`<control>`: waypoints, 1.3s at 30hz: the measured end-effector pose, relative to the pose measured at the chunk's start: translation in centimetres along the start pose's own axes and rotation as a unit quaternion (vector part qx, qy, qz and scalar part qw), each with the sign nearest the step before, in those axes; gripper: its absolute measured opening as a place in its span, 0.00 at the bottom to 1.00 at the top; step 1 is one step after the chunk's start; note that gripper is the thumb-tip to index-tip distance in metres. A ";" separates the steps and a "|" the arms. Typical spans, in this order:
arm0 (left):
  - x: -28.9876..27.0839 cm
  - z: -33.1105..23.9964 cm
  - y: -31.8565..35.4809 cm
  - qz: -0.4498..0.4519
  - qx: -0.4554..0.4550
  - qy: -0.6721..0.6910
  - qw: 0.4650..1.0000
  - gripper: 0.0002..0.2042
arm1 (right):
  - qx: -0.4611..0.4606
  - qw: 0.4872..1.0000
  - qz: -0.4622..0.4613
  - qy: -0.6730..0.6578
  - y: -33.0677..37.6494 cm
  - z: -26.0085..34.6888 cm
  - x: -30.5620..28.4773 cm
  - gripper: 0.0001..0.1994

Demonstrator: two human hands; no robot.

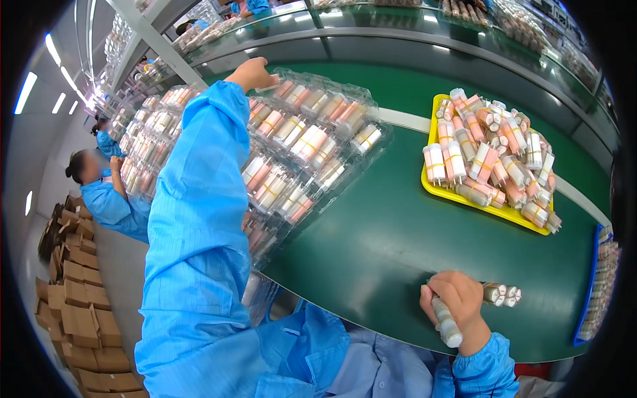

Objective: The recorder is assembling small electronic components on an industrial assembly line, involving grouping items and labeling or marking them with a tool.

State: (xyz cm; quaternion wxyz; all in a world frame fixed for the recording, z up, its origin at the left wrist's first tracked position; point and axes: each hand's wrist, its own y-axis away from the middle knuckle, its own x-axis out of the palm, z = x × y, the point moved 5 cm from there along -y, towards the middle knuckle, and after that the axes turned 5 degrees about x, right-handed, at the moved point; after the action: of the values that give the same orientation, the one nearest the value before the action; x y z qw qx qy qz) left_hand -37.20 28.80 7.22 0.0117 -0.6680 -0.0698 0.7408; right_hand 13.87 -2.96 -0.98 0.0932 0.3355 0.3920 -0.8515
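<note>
My left arm stretches far over the bench. My left hand (pixel 249 74) is at the far edge of a clear plastic tray (pixel 361 99), its fingers bent down at the tray's corner; what they pinch, if anything, is hidden. Bundles of pink, white and grey tubes (pixel 308 140), tied with yellow bands, fill the tray's pockets. Close to the bench's near edge, my right hand (pixel 458 298) is closed around a translucent grey-white tube (pixel 447 324), which points toward me. Just right of its knuckles lies a small banded bundle of grey tubes (pixel 502 294).
A yellow tray (pixel 434 189) heaped with banded tubes stands at the right on the green bench (pixel 371 252). A blue bin (pixel 587 315) of tubes sits at the far right. More filled trays (pixel 149 142) continue leftward, near a co-worker (pixel 99 192) in blue. Cardboard boxes (pixel 83 325) line the floor.
</note>
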 end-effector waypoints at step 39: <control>6.1 -27.7 41.3 0.043 0.543 0.179 0.819 0.50 | 0.153 0.976 0.061 -0.144 2.0 -2.0 3.1 0.09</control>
State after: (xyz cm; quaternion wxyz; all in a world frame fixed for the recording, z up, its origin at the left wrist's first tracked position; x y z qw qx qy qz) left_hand -7.25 -9.02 -6.46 0.3529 -0.6763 0.3759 0.5261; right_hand 13.36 -2.50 -5.07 0.1484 0.2430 0.2186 -0.9333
